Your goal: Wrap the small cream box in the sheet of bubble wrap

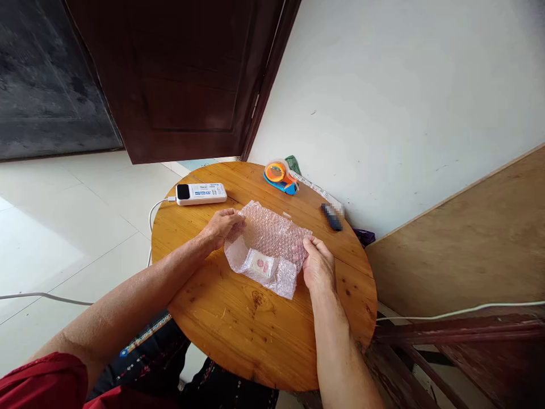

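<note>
A sheet of clear bubble wrap is spread over the middle of the round wooden table. My left hand pinches its left edge, and my right hand grips the right edge between thumb and fingers. On the near part of the sheet lies a small pale packet with a reddish mark on top; neither hand touches it. The wrap's near edge rests on the tabletop, while its far part looks slightly raised between my hands.
Behind the wrap stands an orange and blue tape dispenser. A white power bank with a cable lies at the table's left. A dark, partly blurred object sits at the right edge. The wooden table stands near a white wall.
</note>
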